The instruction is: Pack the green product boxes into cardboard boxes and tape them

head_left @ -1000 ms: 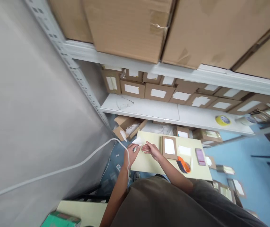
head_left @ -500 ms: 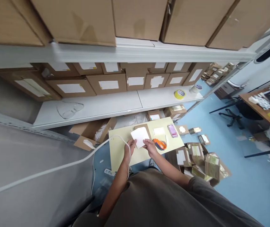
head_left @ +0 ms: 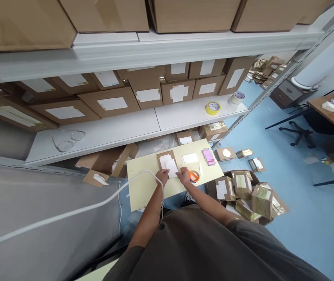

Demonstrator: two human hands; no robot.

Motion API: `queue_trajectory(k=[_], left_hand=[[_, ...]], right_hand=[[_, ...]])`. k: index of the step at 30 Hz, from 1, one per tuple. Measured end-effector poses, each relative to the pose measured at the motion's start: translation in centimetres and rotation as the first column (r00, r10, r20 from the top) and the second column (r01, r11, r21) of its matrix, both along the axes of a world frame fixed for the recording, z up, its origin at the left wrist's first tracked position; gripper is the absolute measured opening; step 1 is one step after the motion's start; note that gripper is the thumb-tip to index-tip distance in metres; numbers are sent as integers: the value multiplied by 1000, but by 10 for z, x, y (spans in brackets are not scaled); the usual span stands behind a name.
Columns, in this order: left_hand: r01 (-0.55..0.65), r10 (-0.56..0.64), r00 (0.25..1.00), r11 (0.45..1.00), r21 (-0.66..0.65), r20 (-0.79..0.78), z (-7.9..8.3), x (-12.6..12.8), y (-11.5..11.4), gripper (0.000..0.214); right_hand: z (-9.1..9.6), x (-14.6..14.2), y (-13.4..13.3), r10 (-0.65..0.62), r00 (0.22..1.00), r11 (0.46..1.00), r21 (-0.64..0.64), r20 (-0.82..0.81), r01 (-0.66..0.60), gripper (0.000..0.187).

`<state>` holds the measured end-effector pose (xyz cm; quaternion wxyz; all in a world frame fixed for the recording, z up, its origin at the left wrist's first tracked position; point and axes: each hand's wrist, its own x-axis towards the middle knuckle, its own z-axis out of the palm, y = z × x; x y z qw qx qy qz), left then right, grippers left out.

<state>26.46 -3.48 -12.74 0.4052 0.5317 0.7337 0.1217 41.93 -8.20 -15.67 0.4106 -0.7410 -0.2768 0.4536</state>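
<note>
My left hand (head_left: 162, 176) and my right hand (head_left: 184, 175) together grip a white sheet of paper (head_left: 172, 168) low over a small pale yellow table (head_left: 143, 187). The sheet overlaps a flat brown cardboard box (head_left: 166, 159) with a white label. An orange tape dispenser (head_left: 194, 176) lies right beside my right hand. Farther right on the table are a white label (head_left: 190, 158) and a pink phone-like object (head_left: 208, 156). A white cable (head_left: 102, 201) runs over my left wrist.
White metal shelves (head_left: 161, 121) hold rows of labelled brown boxes; a yellow tape roll (head_left: 213, 108) and clear glasses (head_left: 67, 140) lie on the lower shelf. Several small packed boxes (head_left: 243, 191) are piled on the blue floor at right. A grey wall (head_left: 38, 218) stands at left.
The view swung right. My hands picked the white sheet up from the table's left end, carried it right and lowered it onto the flat brown box.
</note>
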Motion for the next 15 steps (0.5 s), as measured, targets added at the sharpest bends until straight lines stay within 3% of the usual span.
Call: queue_trajectory(k=[6, 15], left_hand=[[-22, 18, 993, 999, -30, -119, -19, 22, 6, 33], [-24, 10, 971, 998, -57, -239, -18, 34, 16, 30]], right_hand=[[-14, 9, 12, 104, 979, 990, -113, 174, -85, 35], [-24, 15, 20, 87, 996, 992, -89, 22, -85, 42]])
